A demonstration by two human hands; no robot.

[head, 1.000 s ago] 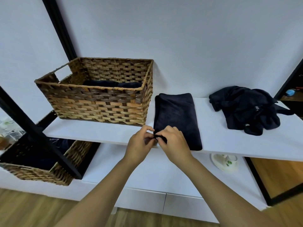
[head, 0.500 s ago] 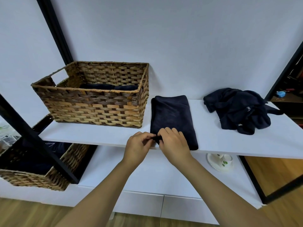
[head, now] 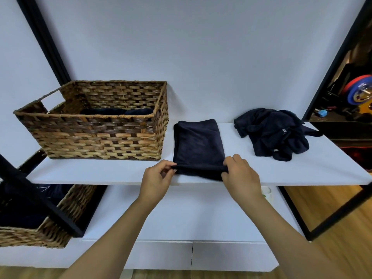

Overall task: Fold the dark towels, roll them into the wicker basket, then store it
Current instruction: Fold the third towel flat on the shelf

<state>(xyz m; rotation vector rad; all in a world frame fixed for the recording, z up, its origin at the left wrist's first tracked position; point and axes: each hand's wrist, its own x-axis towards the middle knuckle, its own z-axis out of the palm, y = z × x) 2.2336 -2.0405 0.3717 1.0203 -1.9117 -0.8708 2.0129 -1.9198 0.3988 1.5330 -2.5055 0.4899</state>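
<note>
On the white shelf (head: 120, 174) we see a folded dark towel (head: 199, 141) lying flat just right of the wicker basket (head: 100, 125), its near edge turned up into a small roll. Both forearms reach forward from below. Our left hand (head: 156, 181) pinches the roll's left end between thumb and curled fingers; our right hand (head: 240, 176) grips the right end, fingers curled over the top. More dark towels lie inside the basket, and a crumpled dark pile (head: 273, 131) sits well apart at the right.
</note>
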